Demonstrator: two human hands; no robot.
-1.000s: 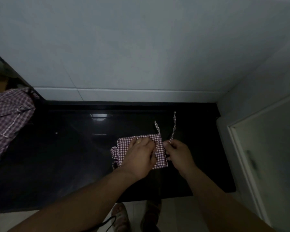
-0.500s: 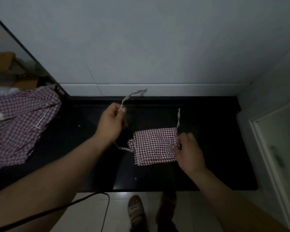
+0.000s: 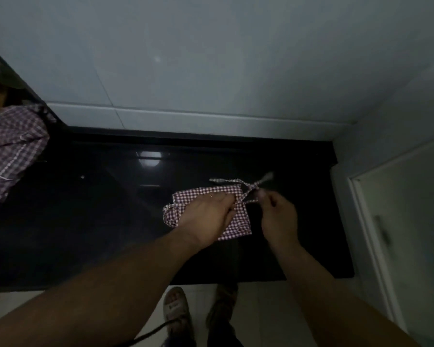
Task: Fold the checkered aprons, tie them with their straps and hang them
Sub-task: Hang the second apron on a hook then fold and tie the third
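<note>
Likely a home kitchen: glossy black counter (image 3: 105, 216) against tiled wall (image 3: 211, 71).

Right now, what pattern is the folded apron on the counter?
The folded apron shows small maroon-and-white checks; head view shows it best.

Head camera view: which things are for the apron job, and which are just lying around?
For the job: folded apron, straps, left hand, right hand, checkered pile, counter.
Lying about: cable, cupboard door.

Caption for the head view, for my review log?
Left hand and right hand grip the crossed straps of a folded checkered apron on a black counter; unfolded apron at left.
</note>
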